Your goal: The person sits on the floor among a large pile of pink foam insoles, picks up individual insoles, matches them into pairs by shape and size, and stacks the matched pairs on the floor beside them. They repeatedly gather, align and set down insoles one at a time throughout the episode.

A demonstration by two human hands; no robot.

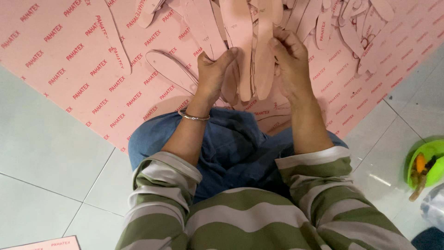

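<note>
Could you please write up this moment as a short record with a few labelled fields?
Left hand: left hand grips pink sole-shaped board cut-outs, held upright
Right hand: right hand grips the same bundle from the other side
Wrist: silver metal bangle on the left wrist
Surface: large pink printed board sheet on the pale tiled floor
Behind hands: loose pile of pink cut-outs
Far right: green plastic bowl

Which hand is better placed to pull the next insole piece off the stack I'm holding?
Probably the right hand: its fingers rest on the outer pink insole piece, while the left hand grips the stack from below.
</note>
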